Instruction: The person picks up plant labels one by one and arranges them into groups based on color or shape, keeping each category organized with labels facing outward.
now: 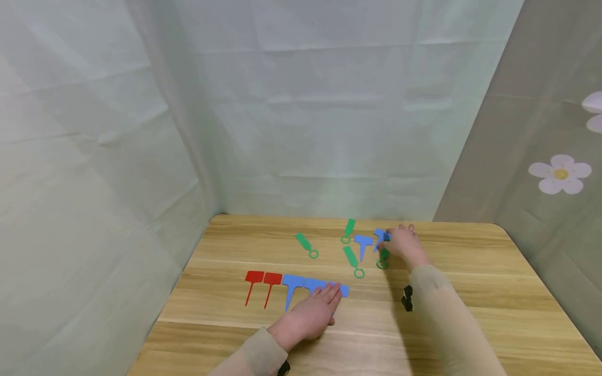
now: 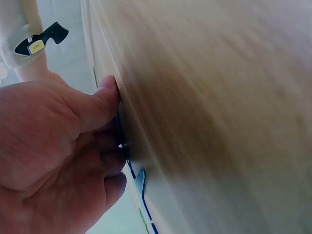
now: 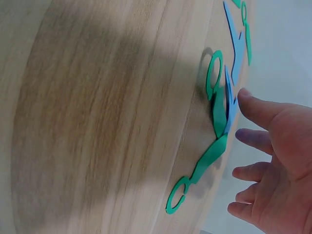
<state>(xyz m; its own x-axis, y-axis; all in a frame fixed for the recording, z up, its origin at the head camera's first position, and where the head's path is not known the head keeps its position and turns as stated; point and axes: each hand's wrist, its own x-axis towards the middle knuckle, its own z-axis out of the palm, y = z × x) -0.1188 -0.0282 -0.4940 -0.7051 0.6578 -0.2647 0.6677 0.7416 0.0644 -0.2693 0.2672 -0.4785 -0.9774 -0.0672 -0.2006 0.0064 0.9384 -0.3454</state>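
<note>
My left hand (image 1: 316,312) lies over the right part of a row of flat blue T-shaped plant labels (image 1: 293,282), its fairly straight fingers resting on them and hiding their stems. Two red plant labels (image 1: 254,277) continue that row on the left. Farther back, my right hand (image 1: 404,244) hovers with fingers spread beside another blue plant label (image 1: 380,233). In the right wrist view, that hand's thumb tip (image 3: 245,93) is right at the blue label (image 3: 229,117), which lies against two green tags with ring ends (image 3: 207,158). The palm holds nothing.
One more blue T-shaped label (image 1: 362,241) lies left of the right hand. Several green ring-ended tags (image 1: 351,257) are scattered around it. The wooden table (image 1: 207,292) meets hanging pale cloth (image 1: 329,156) at the back, and cloth also hangs along both sides.
</note>
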